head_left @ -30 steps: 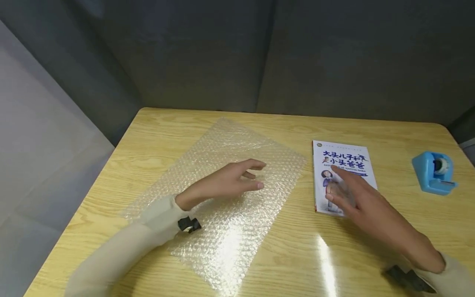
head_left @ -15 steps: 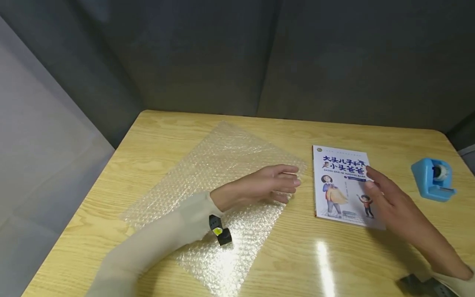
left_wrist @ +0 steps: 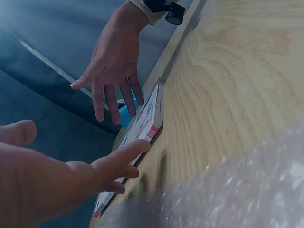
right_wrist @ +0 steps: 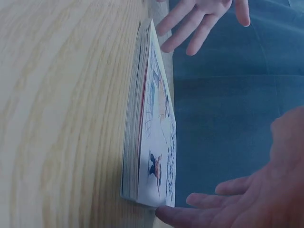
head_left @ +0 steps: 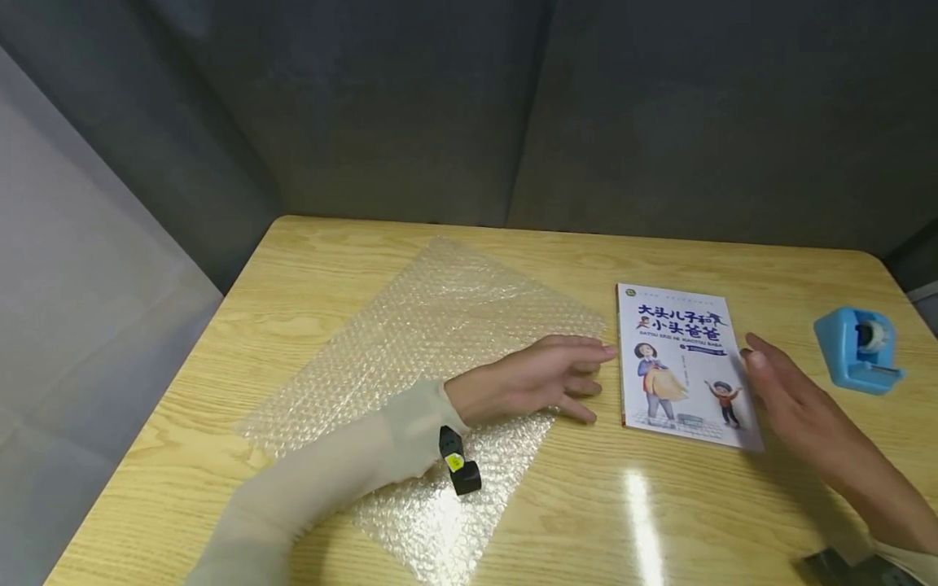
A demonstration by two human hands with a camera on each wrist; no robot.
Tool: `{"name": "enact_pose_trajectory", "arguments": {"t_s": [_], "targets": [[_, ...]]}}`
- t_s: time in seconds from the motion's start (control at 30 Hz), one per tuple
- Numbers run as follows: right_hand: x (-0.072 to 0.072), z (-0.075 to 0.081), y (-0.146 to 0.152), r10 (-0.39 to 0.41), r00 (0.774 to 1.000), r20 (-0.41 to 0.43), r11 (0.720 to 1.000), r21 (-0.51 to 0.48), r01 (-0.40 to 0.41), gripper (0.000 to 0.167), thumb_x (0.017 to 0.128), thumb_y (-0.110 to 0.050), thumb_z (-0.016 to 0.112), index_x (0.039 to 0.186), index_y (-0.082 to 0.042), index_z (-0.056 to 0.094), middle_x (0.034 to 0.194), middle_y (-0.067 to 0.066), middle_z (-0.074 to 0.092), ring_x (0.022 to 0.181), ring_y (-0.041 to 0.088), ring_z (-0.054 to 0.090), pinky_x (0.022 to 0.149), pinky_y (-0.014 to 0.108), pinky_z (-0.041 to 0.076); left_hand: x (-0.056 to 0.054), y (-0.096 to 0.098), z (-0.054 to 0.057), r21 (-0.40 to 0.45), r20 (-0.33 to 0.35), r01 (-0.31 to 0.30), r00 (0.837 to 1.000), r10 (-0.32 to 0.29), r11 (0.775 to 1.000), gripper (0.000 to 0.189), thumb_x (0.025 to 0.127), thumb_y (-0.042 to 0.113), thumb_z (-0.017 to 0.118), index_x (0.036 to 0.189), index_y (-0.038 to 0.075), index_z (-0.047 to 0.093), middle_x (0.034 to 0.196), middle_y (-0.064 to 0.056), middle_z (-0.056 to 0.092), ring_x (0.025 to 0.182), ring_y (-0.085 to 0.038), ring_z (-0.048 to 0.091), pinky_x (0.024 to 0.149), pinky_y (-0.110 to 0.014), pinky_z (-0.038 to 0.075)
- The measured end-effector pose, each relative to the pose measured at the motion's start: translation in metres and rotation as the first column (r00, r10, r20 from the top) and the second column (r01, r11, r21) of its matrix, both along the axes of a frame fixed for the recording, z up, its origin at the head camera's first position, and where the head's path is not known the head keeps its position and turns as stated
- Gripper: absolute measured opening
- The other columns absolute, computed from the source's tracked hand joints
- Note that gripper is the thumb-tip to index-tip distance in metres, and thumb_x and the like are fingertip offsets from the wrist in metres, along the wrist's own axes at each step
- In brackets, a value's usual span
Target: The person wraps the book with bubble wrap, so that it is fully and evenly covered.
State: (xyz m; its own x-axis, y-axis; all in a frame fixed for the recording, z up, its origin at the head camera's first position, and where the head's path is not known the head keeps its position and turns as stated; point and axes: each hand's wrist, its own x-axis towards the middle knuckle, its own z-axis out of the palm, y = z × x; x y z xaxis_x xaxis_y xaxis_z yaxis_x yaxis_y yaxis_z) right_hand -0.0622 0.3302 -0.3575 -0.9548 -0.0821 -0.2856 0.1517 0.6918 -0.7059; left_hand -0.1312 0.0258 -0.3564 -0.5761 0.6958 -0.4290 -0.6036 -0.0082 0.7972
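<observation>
Wood-grain tabletop stood before dark cloth, book lay between left hand and right hand, both with fingers apart

Room above & beyond book, but hands block L & R sides, w/ tape dispenser farther R

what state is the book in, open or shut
Shut: the book lies flat with its cover up, page edges together in the right wrist view.

A blue tape dispenser sits on the table (dark curtain behind).
</observation>
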Motion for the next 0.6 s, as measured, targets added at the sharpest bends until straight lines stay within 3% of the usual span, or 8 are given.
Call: {"name": "enact_pose_trajectory", "arguments": {"t_s": [0.2,0.43,0.6], "targets": [[-0.001,0.0,0.001,-0.034,0.997,0.062,0.999,-0.011,0.035,0.078,0.112,-0.05,0.012,0.159,0.005,-0.016,0.159,0.044,-0.017,0.142,0.068,-0.012,0.107,0.084,0.003,0.001,0.007,-0.002,-0.004,0.058,-0.025,0.998,0.025,1.0,0.07,0.108,0.025,0.057,0.163,0.0,0.022,0.167,-0.031,0.015,0.15,-0.052,0.025,0.107,-0.065,0.044],[-0.003,-0.003,0.004,-0.048,0.991,0.121,0.997,-0.06,0.055,0.082,0.111,-0.053,0.013,0.158,0.006,-0.02,0.158,0.048,-0.008,0.139,0.073,0.012,0.106,0.083,0.02,0.001,0.01,-0.004,-0.029,0.069,-0.024,0.997,0.026,0.999,0.061,0.107,0.025,0.058,0.158,0.0,0.035,0.164,-0.032,0.025,0.149,-0.049,0.031,0.106,-0.064,0.045],[-0.002,-0.003,0.005,-0.068,0.988,0.139,0.995,-0.058,0.077,0.083,0.111,-0.053,0.013,0.156,0.008,-0.022,0.157,0.048,-0.007,0.138,0.073,0.015,0.107,0.082,0.018,0.002,0.013,-0.003,-0.042,0.062,-0.02,0.998,0.023,0.999,0.053,0.107,0.022,0.057,0.153,-0.001,0.043,0.161,-0.031,0.033,0.147,-0.046,0.036,0.105,-0.064,0.046]]}}
